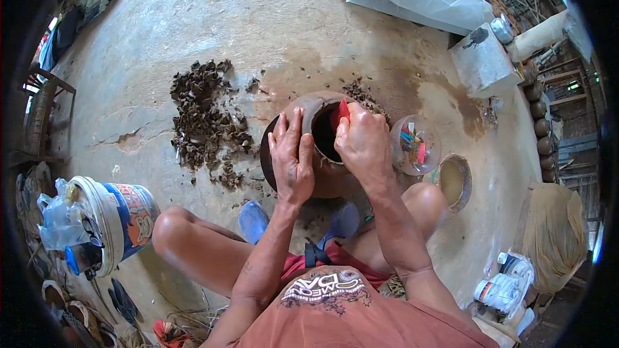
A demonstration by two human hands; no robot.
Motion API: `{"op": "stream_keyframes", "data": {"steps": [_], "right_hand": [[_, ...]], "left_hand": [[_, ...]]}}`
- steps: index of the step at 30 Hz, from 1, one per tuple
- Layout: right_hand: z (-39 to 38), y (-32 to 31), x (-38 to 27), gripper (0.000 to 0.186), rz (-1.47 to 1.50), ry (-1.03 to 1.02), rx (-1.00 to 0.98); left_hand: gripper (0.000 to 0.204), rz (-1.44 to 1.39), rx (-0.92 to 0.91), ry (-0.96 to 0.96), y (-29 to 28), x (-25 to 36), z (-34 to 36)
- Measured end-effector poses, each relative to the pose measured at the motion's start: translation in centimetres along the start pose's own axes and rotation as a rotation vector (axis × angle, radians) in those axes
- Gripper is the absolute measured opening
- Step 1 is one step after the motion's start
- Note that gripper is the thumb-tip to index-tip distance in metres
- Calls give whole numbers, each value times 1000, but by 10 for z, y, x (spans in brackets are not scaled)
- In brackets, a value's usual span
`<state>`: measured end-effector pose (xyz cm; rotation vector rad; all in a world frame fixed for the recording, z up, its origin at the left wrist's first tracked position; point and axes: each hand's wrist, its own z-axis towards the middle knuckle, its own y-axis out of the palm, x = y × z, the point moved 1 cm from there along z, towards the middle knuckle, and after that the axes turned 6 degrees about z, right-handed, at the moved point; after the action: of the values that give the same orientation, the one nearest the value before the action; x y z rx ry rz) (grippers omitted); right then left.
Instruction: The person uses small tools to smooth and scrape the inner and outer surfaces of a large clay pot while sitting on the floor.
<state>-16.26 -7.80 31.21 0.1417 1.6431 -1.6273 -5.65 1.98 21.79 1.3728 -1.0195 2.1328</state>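
A round brown clay pot (330,182) sits on the floor in front of me, its dark mouth facing up. My left hand (292,158) lies on the pot's left side, fingers stretched out along the wall. In my closed right hand (364,138) is a flat red scraper (342,111), its pointed end showing above the fist and its wider part at the inside of the rim. How far it reaches into the pot is hidden. Just right of that hand stands a clear plastic tub (398,162) with several small coloured tools.
Dark clay shavings (203,116) lie heaped to the left. A bowl of cloudy liquid (455,183) stands at right, below a concrete block (483,64). A white bucket (122,219) is beside my left knee. Blue sandals (255,220) rest below the pot.
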Motion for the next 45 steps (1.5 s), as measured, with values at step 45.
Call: {"op": "stream_keyframes", "data": {"steps": [45], "right_hand": [[28,4,22,26,185,-359,-374]], "left_hand": [[49,-270,-605,128,10,-21,128]]}}
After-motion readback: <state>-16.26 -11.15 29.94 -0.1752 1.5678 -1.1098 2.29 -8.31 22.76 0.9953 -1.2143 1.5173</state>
